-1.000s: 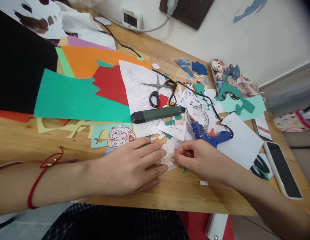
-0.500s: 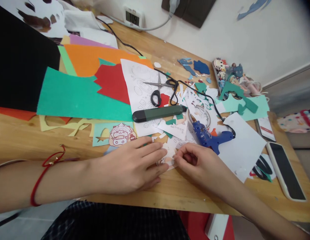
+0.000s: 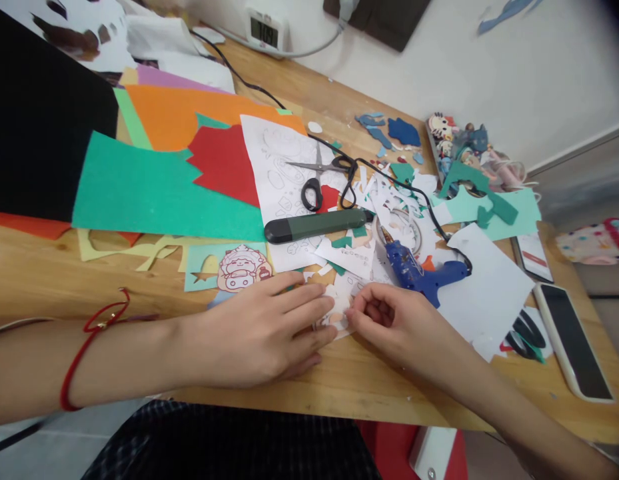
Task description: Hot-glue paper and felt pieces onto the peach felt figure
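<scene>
My left hand [image 3: 266, 330] lies flat on the table, fingers stretched out over small pale cut pieces [image 3: 339, 300] on white paper. At the right edge of those pieces, thumb and forefinger of my right hand [image 3: 386, 317] are pinched together; what they hold, if anything, is too small to make out. Just above my left hand is a cut-out cartoon figure [image 3: 243, 268] with red outlines. A blue hot glue gun [image 3: 422, 275] rests right above my right hand. Farther back lie a dark green pen-shaped tool [image 3: 316, 227] and black-handled scissors [image 3: 312, 193].
Green felt [image 3: 159, 193], red felt [image 3: 224, 163] and orange felt [image 3: 189, 117] spread across the left. Paper scraps surround a tape roll [image 3: 414, 233]. At right are a phone [image 3: 574, 343], white paper [image 3: 489, 287] and a box of small figures [image 3: 469, 150]. A black cord [image 3: 399, 183] crosses the scraps.
The right hand has shifted very slightly at the edge of the pale pieces. The left hand stays in place, and the view has tilted a little.
</scene>
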Tool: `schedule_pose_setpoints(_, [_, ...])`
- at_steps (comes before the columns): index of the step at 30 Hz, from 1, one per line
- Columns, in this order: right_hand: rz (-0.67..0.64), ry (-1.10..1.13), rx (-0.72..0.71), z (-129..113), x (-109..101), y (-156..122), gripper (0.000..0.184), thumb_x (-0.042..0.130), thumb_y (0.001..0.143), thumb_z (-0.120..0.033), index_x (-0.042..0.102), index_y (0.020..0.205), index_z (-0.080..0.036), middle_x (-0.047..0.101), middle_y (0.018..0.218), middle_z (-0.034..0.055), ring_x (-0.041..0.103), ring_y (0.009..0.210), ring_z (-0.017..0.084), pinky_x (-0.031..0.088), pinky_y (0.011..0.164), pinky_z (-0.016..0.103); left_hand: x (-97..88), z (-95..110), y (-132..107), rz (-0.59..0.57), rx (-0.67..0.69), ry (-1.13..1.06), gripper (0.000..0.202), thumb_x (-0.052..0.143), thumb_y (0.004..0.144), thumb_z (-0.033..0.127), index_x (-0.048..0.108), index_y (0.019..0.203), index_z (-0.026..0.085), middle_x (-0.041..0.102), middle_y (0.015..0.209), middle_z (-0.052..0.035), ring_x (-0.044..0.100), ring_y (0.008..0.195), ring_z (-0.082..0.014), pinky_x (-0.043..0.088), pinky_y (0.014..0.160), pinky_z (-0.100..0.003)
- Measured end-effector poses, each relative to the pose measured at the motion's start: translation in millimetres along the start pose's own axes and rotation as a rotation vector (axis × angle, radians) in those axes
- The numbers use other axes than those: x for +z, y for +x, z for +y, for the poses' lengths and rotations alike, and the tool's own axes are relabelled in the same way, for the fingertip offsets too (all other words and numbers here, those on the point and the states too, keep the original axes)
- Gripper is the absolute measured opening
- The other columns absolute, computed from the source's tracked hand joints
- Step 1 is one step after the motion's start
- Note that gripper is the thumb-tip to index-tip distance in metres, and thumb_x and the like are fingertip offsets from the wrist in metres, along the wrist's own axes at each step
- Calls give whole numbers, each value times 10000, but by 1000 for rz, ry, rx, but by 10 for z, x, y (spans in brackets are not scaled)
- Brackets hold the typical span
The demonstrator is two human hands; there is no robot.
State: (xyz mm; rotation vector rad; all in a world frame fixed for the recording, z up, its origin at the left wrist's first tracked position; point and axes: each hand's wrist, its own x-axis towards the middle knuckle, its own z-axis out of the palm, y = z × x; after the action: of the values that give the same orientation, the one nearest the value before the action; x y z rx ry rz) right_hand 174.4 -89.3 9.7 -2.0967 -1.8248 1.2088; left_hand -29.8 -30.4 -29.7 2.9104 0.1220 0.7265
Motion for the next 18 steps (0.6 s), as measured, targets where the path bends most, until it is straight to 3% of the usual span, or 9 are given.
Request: schedule_pose_setpoints(18, [231,-174,53,-11,207,-90,186,494,810,-337,488,672,-212,481,563,-37,419,507,103,297,489,247,21,5,-15,-21,-14,6,246,488,899,254,621,1076,147,641,1064,-108,588,1006,-232,497,850,-398])
